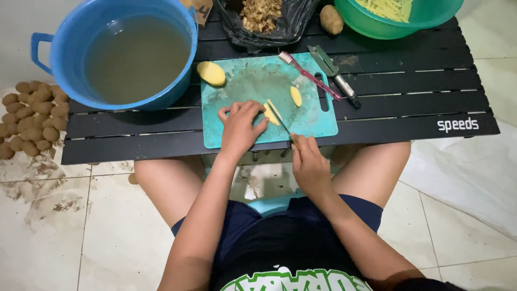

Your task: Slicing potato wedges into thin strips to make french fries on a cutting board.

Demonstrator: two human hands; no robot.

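Head view, looking down: left hand (pixel 238 125) pressed flat on the teal cutting board (pixel 253 89), grip clenched lightly over a peeled potato piece (pixel 271 115), fingertips on its left part. Right hand (pixel 306 161) at the board's near edge, grip closed round a knife handle; knife blade (pixel 279 116) angled up and left from that hand, lying across the piece. Long axis of the piece roughly along the blade's diagonal, near-right to far-left; piece just right of the left fingers, up and left of the right hand. Left hand nearer, in contact; right hand reaching it only through the blade. Small potato slice (pixel 295 96) apart on the board, further back; peeled half potato (pixel 211 73) at the far left corner. Blue tub of cloudy water (pixel 134 54) on the slatted black counter (pixel 409 113), far left. Peeler (pixel 334 75) and toothbrush (pixel 308 74) lying at the board's right edge. Unpeeled potatoes (pixel 32 116) heaped on the floor, left.
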